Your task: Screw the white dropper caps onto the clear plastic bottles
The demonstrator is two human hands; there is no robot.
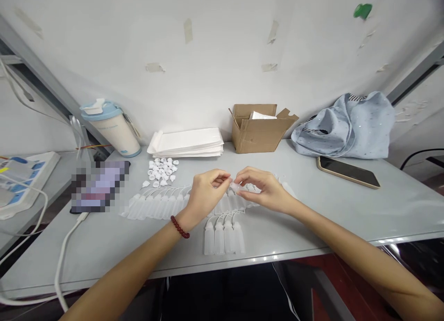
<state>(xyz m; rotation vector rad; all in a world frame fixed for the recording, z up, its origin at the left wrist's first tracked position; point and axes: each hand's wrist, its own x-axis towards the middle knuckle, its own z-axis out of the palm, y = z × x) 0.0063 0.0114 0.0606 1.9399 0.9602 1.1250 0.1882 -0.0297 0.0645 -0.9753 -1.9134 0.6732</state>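
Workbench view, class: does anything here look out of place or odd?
The white plastic caps lie in a loose heap beside the neat rows of plastic squeeze bottles, and torn tape scraps cling to the wall.

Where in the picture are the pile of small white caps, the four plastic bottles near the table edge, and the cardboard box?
Pile of small white caps (161,171): head view, middle of the pile.
Four plastic bottles (219,239): head view, body of second bottle.
Cardboard box (255,137): head view, front wall.
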